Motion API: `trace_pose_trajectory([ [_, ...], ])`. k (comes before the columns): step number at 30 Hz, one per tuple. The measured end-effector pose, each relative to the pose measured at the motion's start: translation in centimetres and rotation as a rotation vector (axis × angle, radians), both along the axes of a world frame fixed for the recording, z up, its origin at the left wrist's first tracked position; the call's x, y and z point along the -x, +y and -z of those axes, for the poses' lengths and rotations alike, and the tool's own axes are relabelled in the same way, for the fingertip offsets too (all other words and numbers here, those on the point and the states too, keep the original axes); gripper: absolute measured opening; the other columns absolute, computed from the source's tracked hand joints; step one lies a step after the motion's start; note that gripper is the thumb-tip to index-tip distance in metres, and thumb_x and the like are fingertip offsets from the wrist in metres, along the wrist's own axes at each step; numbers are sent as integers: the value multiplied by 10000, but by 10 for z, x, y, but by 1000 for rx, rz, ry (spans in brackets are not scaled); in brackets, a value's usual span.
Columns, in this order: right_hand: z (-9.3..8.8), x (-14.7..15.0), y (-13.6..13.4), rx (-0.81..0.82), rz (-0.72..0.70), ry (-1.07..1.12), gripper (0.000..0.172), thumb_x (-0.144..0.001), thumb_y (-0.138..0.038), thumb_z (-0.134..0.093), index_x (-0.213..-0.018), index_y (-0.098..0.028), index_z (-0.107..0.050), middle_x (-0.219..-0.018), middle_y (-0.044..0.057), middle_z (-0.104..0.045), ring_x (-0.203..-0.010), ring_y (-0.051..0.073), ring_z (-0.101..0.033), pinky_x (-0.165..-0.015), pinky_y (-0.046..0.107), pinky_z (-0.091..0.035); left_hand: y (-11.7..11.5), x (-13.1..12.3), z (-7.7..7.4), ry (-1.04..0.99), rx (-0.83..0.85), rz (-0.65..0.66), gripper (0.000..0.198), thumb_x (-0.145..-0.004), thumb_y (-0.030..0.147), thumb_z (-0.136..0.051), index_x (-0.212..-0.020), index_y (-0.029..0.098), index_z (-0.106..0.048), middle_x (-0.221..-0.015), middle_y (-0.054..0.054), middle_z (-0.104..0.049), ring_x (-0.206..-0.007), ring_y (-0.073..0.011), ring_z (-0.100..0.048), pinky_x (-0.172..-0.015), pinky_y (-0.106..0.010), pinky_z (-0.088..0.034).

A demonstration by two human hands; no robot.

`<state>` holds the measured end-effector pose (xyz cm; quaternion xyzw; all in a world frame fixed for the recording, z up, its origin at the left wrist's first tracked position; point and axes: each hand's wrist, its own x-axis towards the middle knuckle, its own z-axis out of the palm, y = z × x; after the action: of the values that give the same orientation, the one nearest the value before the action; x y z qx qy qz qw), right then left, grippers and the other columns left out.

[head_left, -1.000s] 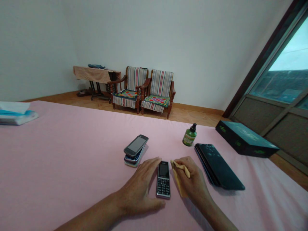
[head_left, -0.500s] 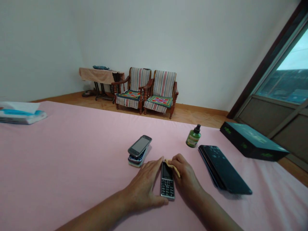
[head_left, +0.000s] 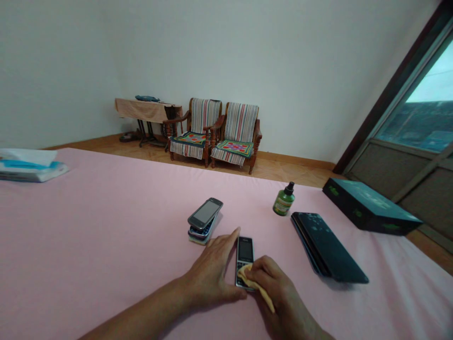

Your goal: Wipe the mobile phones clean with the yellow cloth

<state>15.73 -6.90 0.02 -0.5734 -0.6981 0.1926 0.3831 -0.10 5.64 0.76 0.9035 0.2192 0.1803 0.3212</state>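
Observation:
My right hand (head_left: 278,288) grips a yellow cloth (head_left: 253,281) and presses it over the lower end of a black keypad mobile phone (head_left: 245,250), hiding most of the keys. My left hand (head_left: 212,271) lies beside the phone, its fingers spread and its thumb against the lower left corner. Just beyond my left fingertips is a small stack of phones (head_left: 201,226), topped by a touchscreen phone (head_left: 205,213). Its lower layers are partly hidden.
Everything lies on a pink sheet (head_left: 106,212). A green spray bottle (head_left: 283,200), a black flat case (head_left: 327,248) and a dark box (head_left: 370,208) stand to the right. A tissue packet (head_left: 28,165) lies far left. Two striped armchairs (head_left: 207,130) stand on the floor beyond.
My right hand has slid with the cloth from the phone's top end down to its keypad. The screen now shows. My left hand and the phone have barely moved.

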Motion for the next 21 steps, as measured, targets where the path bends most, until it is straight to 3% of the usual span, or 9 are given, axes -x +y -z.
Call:
trace_pose_trajectory([
  [6, -19, -3, 4, 61, -82, 43, 212, -874, -55, -506, -877, -197, -664, -881, 54, -573, -773, 153, -593, -659, 230, -463, 0, -1, 1, -9, -8, 9, 1205, -565, 370, -878, -1511, 177, -158, -1470, -187, -386, -1326, -364, -369, -1108, -508, -281],
  [11, -23, -20, 44, -65, 129, -29, 208, -898, -91, -482, -853, -173, -668, -810, 46, -550, -737, 169, -564, -642, 267, -437, -1, -1, -1, -6, 8, -7, 1256, -522, 321, -902, -1516, 196, -144, -1471, -167, -391, -1324, -361, -371, -1112, -500, -278],
  [15, -16, -19, 64, -59, 124, -64, 201, -868, -64, -518, -848, -183, -679, -800, 33, -544, -737, 170, -551, -637, 268, -427, -1, -1, 0, -17, 11, -16, 1289, -507, 323, -906, -1519, 216, -116, -1455, -163, -410, -1310, -358, -389, -1104, -512, -287],
  [18, -15, -8, 52, -38, 79, -33, 223, -892, -79, -492, -900, -198, -680, -842, 42, -560, -783, 175, -559, -667, 274, -442, 0, 0, 2, -29, 23, -12, 1264, -526, 320, -899, -1514, 231, -116, -1452, -160, -409, -1312, -361, -382, -1098, -528, -287],
  [21, -15, 1, 29, -19, 35, 26, 232, -897, -83, -470, -870, -196, -671, -874, 54, -570, -800, 175, -567, -665, 270, -443, -1, 1, 0, -66, 26, 10, 1150, -538, 283, -897, -1473, 231, -228, -1427, -143, -425, -1299, -348, -389, -1099, -506, -296],
])
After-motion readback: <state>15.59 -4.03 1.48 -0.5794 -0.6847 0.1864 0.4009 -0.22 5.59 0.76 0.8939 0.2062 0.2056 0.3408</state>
